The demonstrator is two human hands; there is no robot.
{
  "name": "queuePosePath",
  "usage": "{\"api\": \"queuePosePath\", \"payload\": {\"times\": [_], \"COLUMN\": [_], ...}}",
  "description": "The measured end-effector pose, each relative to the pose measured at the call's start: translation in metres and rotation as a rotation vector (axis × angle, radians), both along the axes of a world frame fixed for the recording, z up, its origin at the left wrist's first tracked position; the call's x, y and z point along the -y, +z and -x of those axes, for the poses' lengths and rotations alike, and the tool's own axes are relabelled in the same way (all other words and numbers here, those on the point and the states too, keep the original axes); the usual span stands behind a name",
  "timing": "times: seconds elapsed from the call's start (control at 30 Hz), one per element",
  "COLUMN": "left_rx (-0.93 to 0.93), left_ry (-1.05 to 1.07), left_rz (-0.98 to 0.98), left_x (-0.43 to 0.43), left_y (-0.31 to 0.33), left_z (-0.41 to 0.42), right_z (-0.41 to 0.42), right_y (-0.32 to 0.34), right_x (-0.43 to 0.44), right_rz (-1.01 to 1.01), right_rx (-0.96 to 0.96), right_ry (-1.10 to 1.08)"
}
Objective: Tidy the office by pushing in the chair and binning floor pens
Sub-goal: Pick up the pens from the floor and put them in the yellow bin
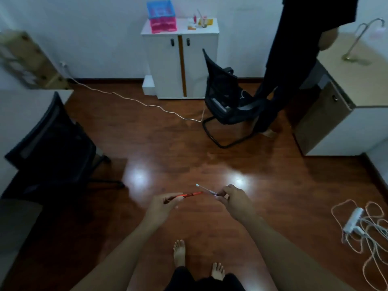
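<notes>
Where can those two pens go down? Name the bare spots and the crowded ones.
Bare floor lies between the left chair and far chair. Crowded: cable tangle at right, cabinet top with baskets.

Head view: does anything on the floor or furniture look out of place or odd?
Yes. A white power strip lies in tangled cords on the wooden floor at right, a white cable trails across it, and the black sled-base chair stands away from any desk. Hands hold the pens.
</notes>
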State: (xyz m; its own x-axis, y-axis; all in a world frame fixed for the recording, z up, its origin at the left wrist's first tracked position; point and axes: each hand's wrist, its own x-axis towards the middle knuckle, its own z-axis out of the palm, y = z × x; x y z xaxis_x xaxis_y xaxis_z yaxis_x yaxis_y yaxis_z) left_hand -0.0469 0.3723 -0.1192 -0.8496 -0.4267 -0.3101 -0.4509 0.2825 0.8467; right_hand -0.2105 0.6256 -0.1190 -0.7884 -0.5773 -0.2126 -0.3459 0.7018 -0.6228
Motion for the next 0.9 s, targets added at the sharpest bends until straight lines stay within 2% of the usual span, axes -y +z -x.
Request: {"api": "queuePosePath", "payload": {"times": [0.07, 0.13, 0.5, 0.9], "left_rx": [-0.033, -0.067, -0.06, -0.071], "left_ry": [0.095, 0.171, 0.604, 0.894], "left_rz": [-0.032, 0.03, 0.007, -0.061], "left_x": [0.003, 0.009, 0.047, 0.151], "left_y": [0.003, 0.004, 0.009, 0.02], "left_z": [-0.02, -0.046, -0.176, -0.283], "right_z": [-0.004, -0.009, -0.052, -0.13], "right_y": [0.001, 0.001, 0.015, 0.013], "right_x": [0.014, 0.031, 0.156, 0.348], "right_rz": [0.002, -0.011, -0.045, 0.01], "right_rx": [-0.005, -0.011, -0.142, -0.134], "right_ry": [0.067, 0.127, 0.511, 0.79]}}
